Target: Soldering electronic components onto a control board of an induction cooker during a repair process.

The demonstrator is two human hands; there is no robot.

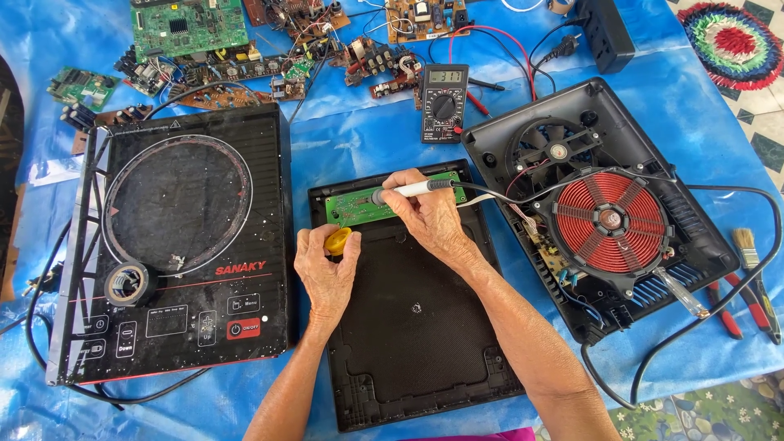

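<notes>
The right hand (430, 214) pinches a slim white-handled soldering iron (411, 190) like a pen, fingers pressed around its grip, its tip resting on the narrow green circuit board (359, 208). That board lies across the far edge of a flat black plastic cover panel (408, 318) in the middle of the blue tarpaulin (351, 135). The left hand (327, 269) sits just near of the board, fingers curled around a small yellow rounded object (338, 240); what it is cannot be told.

To the left lies a black glass induction cooktop (188, 237) with a roll of black tape (131, 283) on it. To the right sits the open black cooker base (604, 204), showing its red coil (611, 222) and fan (549, 145). A black digital multimeter (443, 102) lies far of the board.

The step in hand looks like soldering a joint on the green board. The next move, as a judgement, calls for a steady tip on one pad and the board kept from sliding, with the iron's cable clear of the coil.
</notes>
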